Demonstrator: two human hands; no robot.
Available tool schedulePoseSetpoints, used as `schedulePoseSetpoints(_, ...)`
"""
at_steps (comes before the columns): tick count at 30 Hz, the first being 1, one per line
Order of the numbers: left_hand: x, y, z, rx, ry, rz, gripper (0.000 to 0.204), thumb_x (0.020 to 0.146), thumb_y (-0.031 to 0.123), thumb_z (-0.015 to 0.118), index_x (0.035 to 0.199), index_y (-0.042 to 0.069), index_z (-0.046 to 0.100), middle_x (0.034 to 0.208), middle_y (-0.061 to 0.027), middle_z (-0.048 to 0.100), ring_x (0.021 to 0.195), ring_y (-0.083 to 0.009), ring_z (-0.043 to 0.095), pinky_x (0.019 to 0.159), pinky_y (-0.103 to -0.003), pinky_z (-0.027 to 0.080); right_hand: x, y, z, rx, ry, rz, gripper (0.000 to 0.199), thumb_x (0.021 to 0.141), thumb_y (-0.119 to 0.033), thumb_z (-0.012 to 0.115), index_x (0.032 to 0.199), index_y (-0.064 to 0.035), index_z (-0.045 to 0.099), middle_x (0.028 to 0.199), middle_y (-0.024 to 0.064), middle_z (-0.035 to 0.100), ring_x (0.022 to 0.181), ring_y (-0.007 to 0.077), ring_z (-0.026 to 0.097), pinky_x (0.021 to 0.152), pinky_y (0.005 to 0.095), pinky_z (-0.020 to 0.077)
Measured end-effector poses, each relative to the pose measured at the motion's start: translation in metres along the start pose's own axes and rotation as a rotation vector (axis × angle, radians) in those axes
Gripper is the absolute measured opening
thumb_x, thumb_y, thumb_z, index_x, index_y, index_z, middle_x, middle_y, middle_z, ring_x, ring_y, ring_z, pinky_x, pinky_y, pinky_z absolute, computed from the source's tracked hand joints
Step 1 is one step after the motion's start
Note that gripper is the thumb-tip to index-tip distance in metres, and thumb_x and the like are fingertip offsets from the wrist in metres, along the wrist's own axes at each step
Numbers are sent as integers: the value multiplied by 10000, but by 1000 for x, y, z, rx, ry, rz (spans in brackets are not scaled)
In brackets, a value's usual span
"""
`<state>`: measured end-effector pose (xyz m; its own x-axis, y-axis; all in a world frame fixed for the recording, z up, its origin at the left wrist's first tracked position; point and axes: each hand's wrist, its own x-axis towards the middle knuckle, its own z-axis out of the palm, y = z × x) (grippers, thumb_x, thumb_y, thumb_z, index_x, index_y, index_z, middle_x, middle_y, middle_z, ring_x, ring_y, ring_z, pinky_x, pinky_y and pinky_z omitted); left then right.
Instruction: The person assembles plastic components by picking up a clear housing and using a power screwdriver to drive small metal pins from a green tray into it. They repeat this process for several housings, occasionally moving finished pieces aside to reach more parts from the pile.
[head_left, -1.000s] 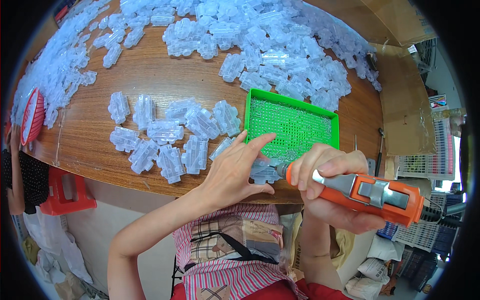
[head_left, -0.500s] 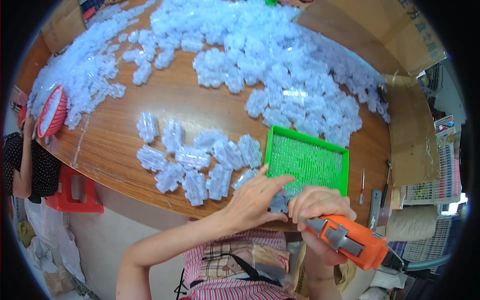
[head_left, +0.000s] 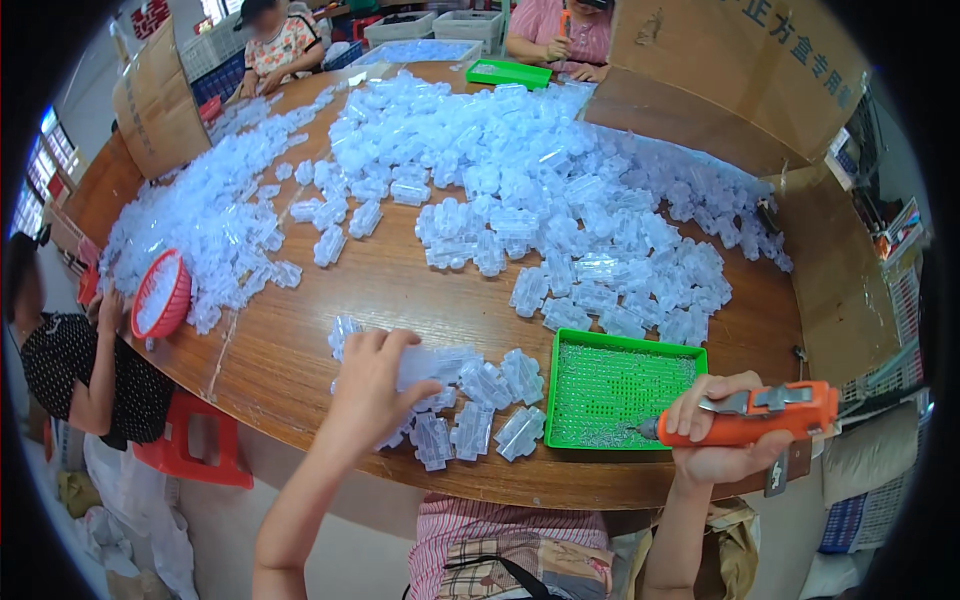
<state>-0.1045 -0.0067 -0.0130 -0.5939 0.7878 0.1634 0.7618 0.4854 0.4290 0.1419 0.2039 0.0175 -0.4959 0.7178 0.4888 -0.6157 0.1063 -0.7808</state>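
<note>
We grip one orange power driver [head_left: 745, 428] in our right hand [head_left: 722, 462], fingers closed round it, its tip over a green tray [head_left: 630, 344] at the near edge of the bench [head_left: 375, 275]. Our left hand [head_left: 368, 388] has fingers wide around a blurred clear part [head_left: 415, 368]; whether gripped, we cannot tell. A second tray [head_left: 508, 75] sits at the far edge; dark printing marks the cardboard [head_left: 725, 85] at right.

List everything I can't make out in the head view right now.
In the head view:
Clear plastic parts: some partly hidden by the left hand.
Orange screwdriver: grip partly covered by the right hand; its tip is too small to tell whether it carries a screw.
Striped apron: lower part cut off by the bottom edge.
</note>
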Motion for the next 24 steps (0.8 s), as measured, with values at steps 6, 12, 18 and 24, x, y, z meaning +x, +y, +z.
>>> schedulePoseSetpoints(6, 57, 22, 24, -98, 128, 142, 301, 821, 277, 693, 995, 36, 642, 1052, -172, 595, 1055, -337, 516, 900, -417, 422, -4, 9, 2, -102, 41, 13, 804, 759, -807, 433, 867, -12, 490, 506, 25, 429, 428, 128, 435, 402, 248, 406)
schedulePoseSetpoints(12, 142, 28, 108, -35, -152, -98, 515, 770, 460, 702, 889, -40, 661, 889, -236, 652, 865, -382, 636, 731, -473, 498, -2, 17, -2, -87, 78, 72, 809, 744, -801, 468, 894, -7, 492, 543, 34, 449, 456, 136, 438, 449, 268, 409)
schedulePoseSetpoints(18, 118, 31, 76, -451, 83, 68, 248, 779, 185, 662, 874, -17, 555, 796, -162, 592, 648, -275, 581, 610, -367, 484, 0, 33, -19, -114, 49, 98, 858, 733, -807, 470, 915, 30, 515, 564, 54, 470, 469, 154, 463, 458, 286, 416)
schedulePoseSetpoints(24, 4, 102, 19, -307, -36, 226, 365, 775, 69, 668, 1109, 68, 522, 1049, -99, 536, 781, -247, 583, 569, -321, 499, -7, 55, -31, -196, 152, 86, 841, 742, -801, 465, 892, 24, 520, 555, 44, 469, 465, 131, 451, 469, 276, 417)
